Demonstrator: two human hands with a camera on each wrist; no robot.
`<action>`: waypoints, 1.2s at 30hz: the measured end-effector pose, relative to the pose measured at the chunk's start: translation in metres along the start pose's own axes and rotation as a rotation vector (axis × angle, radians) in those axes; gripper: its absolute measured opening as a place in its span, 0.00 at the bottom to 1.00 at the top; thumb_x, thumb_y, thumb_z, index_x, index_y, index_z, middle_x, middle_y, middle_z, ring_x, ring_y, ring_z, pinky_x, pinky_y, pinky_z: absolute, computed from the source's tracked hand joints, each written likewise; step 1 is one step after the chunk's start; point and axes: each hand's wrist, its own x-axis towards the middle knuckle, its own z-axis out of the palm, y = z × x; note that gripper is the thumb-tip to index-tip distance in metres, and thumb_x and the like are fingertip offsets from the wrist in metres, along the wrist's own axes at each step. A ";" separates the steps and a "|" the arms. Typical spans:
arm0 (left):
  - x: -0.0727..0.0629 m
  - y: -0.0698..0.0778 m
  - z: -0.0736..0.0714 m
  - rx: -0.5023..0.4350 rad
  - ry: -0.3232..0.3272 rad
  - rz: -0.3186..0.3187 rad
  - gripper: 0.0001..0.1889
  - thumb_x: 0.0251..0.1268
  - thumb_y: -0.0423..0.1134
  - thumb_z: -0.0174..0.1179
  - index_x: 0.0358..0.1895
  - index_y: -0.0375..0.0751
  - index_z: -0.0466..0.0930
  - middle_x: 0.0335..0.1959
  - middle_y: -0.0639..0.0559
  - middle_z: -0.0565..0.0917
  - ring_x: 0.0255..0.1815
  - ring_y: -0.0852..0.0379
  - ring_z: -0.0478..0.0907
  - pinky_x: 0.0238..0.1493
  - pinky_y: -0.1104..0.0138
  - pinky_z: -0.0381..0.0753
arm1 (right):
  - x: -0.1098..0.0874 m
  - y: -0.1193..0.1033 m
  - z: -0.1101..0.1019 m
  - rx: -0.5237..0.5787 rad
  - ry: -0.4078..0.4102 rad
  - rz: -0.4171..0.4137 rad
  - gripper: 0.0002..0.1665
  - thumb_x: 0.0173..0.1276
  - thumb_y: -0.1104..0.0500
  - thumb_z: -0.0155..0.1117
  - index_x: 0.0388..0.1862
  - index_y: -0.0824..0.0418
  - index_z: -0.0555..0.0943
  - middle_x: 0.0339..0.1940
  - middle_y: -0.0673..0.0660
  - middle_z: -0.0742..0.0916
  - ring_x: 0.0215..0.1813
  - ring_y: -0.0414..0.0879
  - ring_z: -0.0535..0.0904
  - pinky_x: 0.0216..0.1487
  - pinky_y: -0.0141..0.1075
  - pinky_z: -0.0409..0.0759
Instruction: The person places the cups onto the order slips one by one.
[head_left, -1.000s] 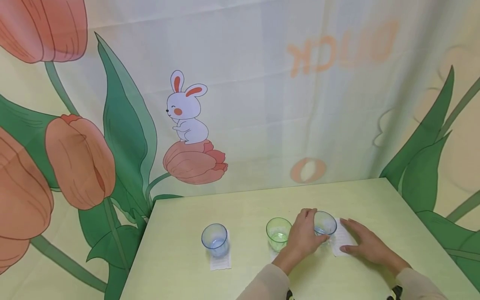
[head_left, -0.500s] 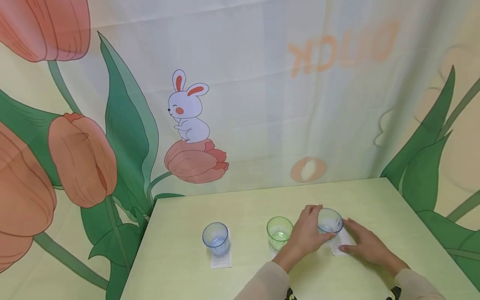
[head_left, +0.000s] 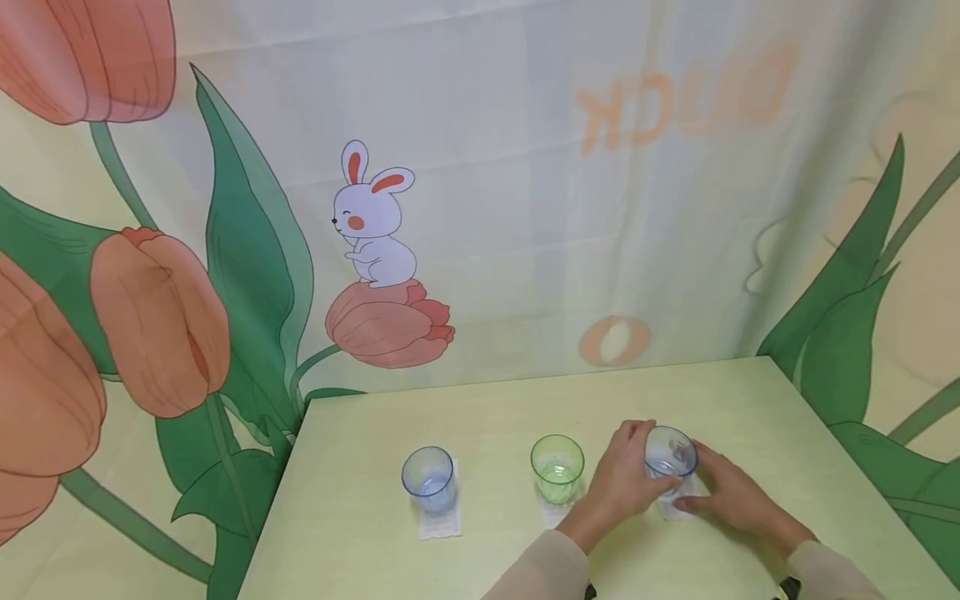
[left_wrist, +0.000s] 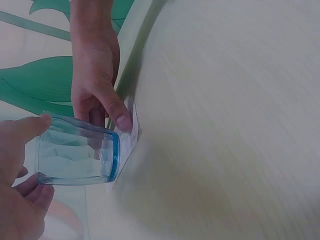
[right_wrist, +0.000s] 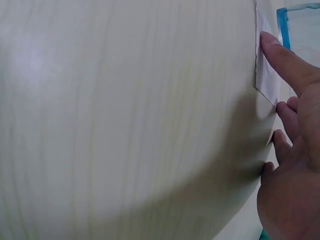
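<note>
In the head view a clear drinking glass with a blue tint (head_left: 670, 458) stands upright over a small white paper slip (head_left: 678, 507). My left hand (head_left: 624, 473) grips this glass near its rim, thumb in front and fingers behind. The left wrist view shows its thick blue base (left_wrist: 114, 156) at or just above the slip; contact is hard to tell. My right hand (head_left: 731, 498) is beside the glass, fingers spread. In the right wrist view its thumb (right_wrist: 287, 60) rests on the slip's edge, and the other fingertips are low near the tabletop.
A green glass (head_left: 557, 479) stands on another paper slip just left of my left hand. Farther left, a second blue glass (head_left: 430, 483) sits on a slip (head_left: 441, 525). The pale table (head_left: 360, 467) ends at a printed curtain (head_left: 510, 250) behind.
My left hand has carried the glass to the right, from beside the slip to over it. My right hand has shifted only slightly, staying at the slip.
</note>
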 end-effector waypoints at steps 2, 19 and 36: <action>0.001 0.001 0.003 -0.003 0.006 -0.003 0.46 0.60 0.58 0.78 0.79 0.51 0.67 0.72 0.57 0.72 0.69 0.61 0.74 0.67 0.73 0.75 | 0.000 -0.001 0.000 0.019 -0.001 -0.007 0.66 0.57 0.44 0.85 0.83 0.69 0.60 0.80 0.74 0.69 0.79 0.77 0.59 0.73 0.75 0.57; 0.010 0.003 0.022 -0.020 0.031 -0.014 0.47 0.59 0.57 0.79 0.78 0.49 0.67 0.71 0.58 0.72 0.69 0.62 0.73 0.69 0.73 0.73 | -0.004 -0.001 -0.001 0.036 0.015 -0.025 0.61 0.60 0.43 0.84 0.81 0.69 0.63 0.78 0.75 0.71 0.78 0.77 0.61 0.71 0.77 0.59; 0.019 -0.003 0.011 -0.181 -0.005 -0.013 0.46 0.58 0.55 0.80 0.77 0.47 0.69 0.68 0.56 0.77 0.67 0.61 0.76 0.66 0.70 0.77 | -0.002 0.001 -0.001 0.042 0.017 -0.039 0.55 0.59 0.46 0.85 0.78 0.66 0.68 0.76 0.75 0.73 0.77 0.77 0.63 0.71 0.76 0.60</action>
